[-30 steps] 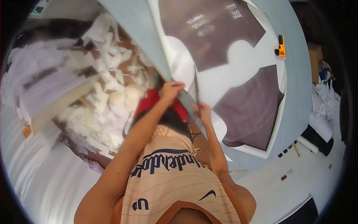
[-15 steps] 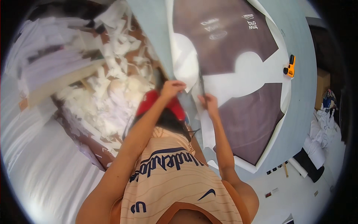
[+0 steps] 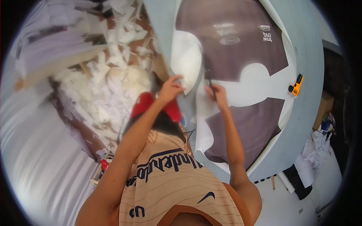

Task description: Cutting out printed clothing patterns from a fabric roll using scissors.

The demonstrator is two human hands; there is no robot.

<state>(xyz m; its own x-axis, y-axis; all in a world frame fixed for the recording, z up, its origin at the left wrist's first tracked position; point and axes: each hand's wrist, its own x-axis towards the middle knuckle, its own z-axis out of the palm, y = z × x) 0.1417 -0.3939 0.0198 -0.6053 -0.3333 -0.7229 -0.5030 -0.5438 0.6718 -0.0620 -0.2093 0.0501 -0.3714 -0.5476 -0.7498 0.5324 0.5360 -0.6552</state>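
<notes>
A large sheet [image 3: 279, 83] with white margins and dark brown-grey printed garment shapes [image 3: 241, 128] lies on a pale blue-grey table. Along its near left side, my left hand [image 3: 171, 89] pinches the tip of a loose white flap [image 3: 187, 56], thumb and forefinger at its edge. To the right, my right hand [image 3: 218, 96] is closed around the handles of dark scissors [image 3: 207, 71]. Their blades point away from me, along the curved line between the flap and the upper dark shape. The exact blade opening is blurred.
A yellow-orange and black tool [image 3: 296, 86] sits on the table's right part. At left, white scraps [image 3: 109, 94] fill a brown-edged space beside the table. White cloth [image 3: 311, 150] and a black roll [image 3: 299, 182] lie at the lower right.
The sheet and orange tool appear lower in the picture as the view shifts. My right hand and scissors have moved slightly; my left hand stays by the flap's tip.
</notes>
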